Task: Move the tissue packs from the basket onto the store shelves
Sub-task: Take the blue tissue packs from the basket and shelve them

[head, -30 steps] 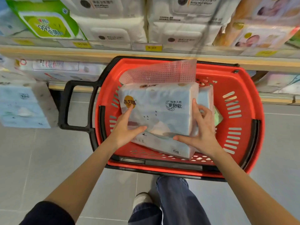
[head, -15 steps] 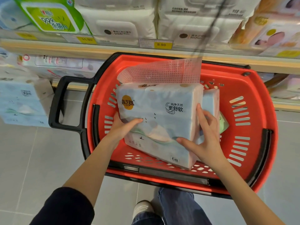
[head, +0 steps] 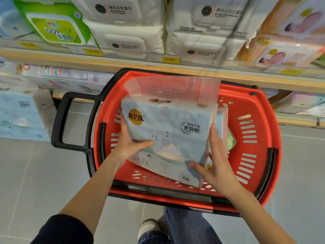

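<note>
Left hand [head: 128, 147], right hand [head: 218, 164] clasp tissue pack [head: 168, 131] edges (basket [head: 267, 120] perhaps roomy).

**Store aisle, viewed from above.** Floor: large matt grey square tiles [head: 40, 173] with thin pale grout lines, filling the field from 3 through 6 to 9 o'clock. Furniture: a long light-wood shelf board [head: 114, 65] runs from 9 to 3 o'clock just above centre. Its front rail carries small yellow price tags [head: 171, 59] at 12 o'clock. A lower light-wood board [head: 297, 121] shows at 3 o'clock and, in part, at 9 o'clock. Stock on the upper board: white rectangular wet-wipe packs [head: 126, 25] at 12 o'clock, a green-and-white wipe pack [head: 56, 29] at 11 o'clock, pastel pink-and-orange packs [head: 288, 50] at 1 o'clock. Lighting: even and soft.
</note>
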A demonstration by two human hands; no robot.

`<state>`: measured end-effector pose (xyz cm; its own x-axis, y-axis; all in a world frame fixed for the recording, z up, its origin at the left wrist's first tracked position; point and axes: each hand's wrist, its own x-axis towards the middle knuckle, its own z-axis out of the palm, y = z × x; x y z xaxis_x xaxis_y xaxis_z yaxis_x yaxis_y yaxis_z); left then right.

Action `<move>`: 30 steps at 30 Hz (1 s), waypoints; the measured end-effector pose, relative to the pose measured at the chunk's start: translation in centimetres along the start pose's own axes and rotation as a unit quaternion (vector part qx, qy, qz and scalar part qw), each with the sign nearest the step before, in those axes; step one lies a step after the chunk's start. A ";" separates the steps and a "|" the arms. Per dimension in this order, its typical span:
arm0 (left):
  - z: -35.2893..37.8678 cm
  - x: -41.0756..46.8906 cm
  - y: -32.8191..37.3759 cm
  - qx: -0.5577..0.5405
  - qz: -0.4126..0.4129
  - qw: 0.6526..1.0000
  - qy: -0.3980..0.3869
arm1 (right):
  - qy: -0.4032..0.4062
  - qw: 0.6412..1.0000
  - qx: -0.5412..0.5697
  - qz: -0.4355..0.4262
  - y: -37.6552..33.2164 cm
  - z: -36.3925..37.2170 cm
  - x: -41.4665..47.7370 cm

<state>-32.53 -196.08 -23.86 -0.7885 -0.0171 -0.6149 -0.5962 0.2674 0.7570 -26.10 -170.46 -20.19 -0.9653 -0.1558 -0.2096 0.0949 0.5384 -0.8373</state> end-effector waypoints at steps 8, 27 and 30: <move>-2.0 -4.1 3.9 0.112 0.063 0.990 -0.049 | -0.003 1.000 0.026 0.014 -3.6 -4.5 1.6; -13.0 -21.1 25.9 0.174 0.263 0.946 0.071 | 0.034 0.993 -0.030 -0.109 -30.0 -19.8 -2.6; -15.3 -25.2 31.4 0.172 0.295 0.937 0.079 | 0.051 0.990 -0.020 -0.126 -36.1 -22.8 -4.4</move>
<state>-33.75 -201.93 18.79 -0.9941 0.0958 -0.0500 0.0134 0.5687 0.8225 -30.82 -170.37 22.48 -0.9767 -0.2069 0.0578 -0.1606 0.5248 -0.8359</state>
